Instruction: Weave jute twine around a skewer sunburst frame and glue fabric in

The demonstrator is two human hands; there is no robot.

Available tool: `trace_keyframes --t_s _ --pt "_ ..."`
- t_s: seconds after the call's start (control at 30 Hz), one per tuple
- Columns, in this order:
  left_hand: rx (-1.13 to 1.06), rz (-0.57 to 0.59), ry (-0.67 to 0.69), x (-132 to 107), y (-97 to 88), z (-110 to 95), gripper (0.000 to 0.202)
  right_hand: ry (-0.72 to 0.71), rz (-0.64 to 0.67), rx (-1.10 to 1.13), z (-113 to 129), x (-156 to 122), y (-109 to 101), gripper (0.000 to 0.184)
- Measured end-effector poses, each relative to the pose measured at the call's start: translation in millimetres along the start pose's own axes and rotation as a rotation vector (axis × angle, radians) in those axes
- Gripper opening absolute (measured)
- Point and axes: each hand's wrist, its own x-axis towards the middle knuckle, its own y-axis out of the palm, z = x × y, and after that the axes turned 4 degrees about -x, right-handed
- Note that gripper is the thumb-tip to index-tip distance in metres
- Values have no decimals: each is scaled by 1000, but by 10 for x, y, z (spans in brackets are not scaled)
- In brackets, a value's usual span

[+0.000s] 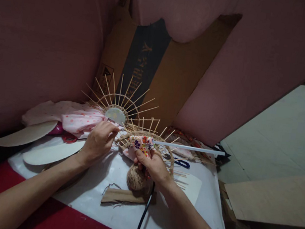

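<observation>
1. Two hands nr far edge of desk (87, 199). L hand (99, 139): fingers bent in beside back stick frame (115, 115); can't tell if it's pinching anything.
2. R hand (151, 162): closed round flowered cloth (142, 144), w/ white rod (187, 146) pointing to desk's R edge, over front stick frame (147, 133).
3. Done, I'd judge: rings round both frames' sticks. Unfinished, prob.: bare stick ends poking past.
4. Twine ball (135, 177) mid-desk, nr cardboard strip (121, 196).

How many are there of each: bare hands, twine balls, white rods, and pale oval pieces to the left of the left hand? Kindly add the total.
Bare left hand and right hand: 2
Twine ball: 1
White rod: 1
Pale oval pieces: 2
Total: 6
</observation>
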Motion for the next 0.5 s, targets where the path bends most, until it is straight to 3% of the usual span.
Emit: trace_keyframes --t_s 0.2,0.33,0.5 --pt "4 151 -100 -63 -93 -29 13 1 -2 16 -30 7 -5 45" --pt "70 149 -123 -89 -48 -48 19 3 -21 32 -73 16 -5 44" --pt "79 121 -119 -109 -5 -58 17 -11 -101 262 -95 -5 44 41"
